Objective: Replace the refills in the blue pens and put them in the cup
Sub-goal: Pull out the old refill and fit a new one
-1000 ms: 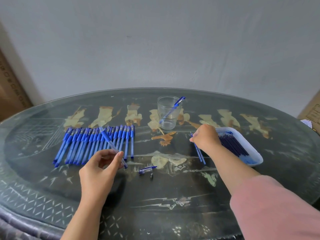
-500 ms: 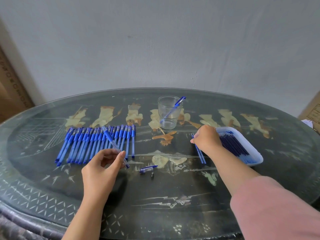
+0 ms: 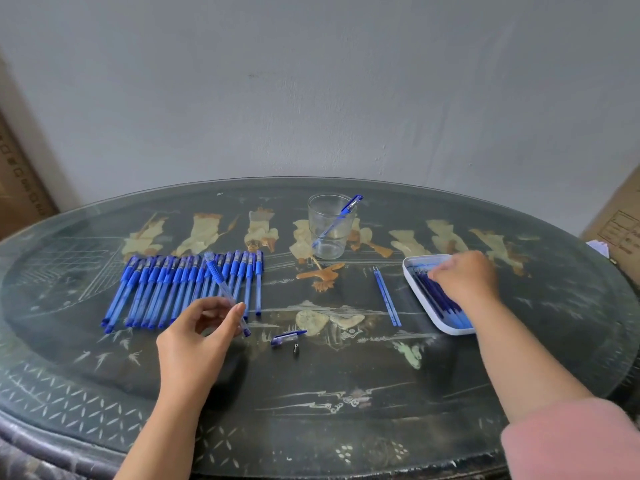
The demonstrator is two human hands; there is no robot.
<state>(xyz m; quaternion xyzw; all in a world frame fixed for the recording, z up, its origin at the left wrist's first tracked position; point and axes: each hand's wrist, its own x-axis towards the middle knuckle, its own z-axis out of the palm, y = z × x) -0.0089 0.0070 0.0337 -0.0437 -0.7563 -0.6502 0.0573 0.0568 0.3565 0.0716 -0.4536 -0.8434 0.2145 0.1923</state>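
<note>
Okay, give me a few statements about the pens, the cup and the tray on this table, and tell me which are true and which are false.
1. The cup holds a single pen. True.
2. The right hand is touching the cup. False: it is over the white tray, apart from the cup.
3. The left hand holds a loose pen. True.
4. The two spare refills lie inside the tray. False: they lie on the table, left of the tray.
5. A pen cap lies on the table between the hands. True.
</note>
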